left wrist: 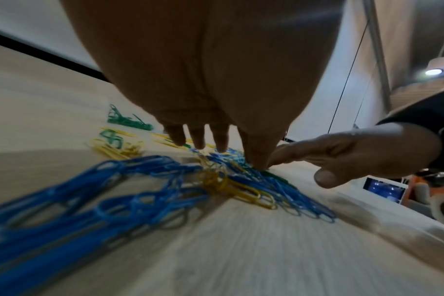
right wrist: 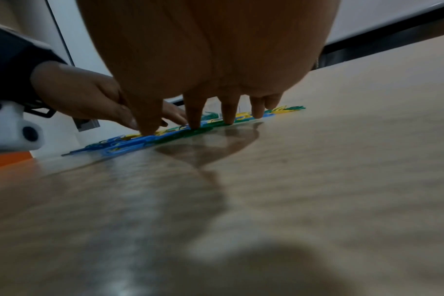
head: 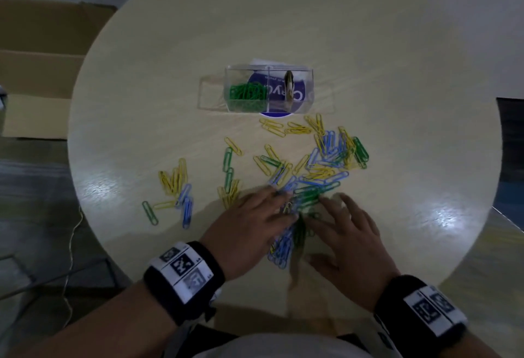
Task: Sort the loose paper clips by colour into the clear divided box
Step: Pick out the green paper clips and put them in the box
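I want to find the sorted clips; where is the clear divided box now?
In the head view, the clear divided box stands at the table's middle, beyond the loose clips, with green clips in its left compartment.

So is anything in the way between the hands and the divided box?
Only loose clips: yellow paper clips lie on the table just before the clear divided box, otherwise open tabletop from left hand and right hand.

One clear divided box (head: pixel 269 89) with two compartments, one round table (head: pixel 170 79), two hands, the left hand (head: pixel 249 227) and the right hand (head: pixel 346 241), and loose paper clips (head: pixel 326 159) in three colours, too many and too tangled to count.
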Action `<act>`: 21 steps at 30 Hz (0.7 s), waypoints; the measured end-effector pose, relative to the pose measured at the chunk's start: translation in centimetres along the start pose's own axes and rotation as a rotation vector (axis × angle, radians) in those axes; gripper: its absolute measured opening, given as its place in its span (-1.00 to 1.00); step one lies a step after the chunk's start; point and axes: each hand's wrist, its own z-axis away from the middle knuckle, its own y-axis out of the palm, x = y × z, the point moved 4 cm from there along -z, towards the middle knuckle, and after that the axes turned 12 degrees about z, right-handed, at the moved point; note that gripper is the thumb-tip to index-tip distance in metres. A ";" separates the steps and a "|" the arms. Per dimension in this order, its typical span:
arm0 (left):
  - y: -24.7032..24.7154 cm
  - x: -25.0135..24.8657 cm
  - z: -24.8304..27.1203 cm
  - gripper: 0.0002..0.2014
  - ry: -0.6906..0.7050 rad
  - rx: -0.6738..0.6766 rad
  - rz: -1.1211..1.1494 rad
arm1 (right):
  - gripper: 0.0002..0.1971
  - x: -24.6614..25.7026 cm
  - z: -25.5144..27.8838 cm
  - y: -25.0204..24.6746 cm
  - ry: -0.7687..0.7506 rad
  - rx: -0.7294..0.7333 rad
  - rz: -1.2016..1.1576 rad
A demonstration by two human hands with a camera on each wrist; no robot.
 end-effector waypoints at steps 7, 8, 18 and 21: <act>-1.6 3.1 1.4 -0.61 -0.150 -0.021 0.036 | -0.50 -0.4 0.1 -0.1 0.026 -0.085 -0.174; -1.9 3.3 1.8 -0.63 -0.158 -0.046 0.063 | -0.57 -1.1 0.0 -0.3 0.042 -0.148 -0.233; -0.9 -1.0 -1.2 -0.52 -0.059 -0.072 -0.059 | -0.69 -4.0 -3.8 -1.7 0.121 -0.304 -0.140; -1.7 -0.2 -0.2 -0.64 -0.073 -0.206 -0.055 | -0.69 -3.5 -3.4 -1.5 0.124 -0.244 -0.124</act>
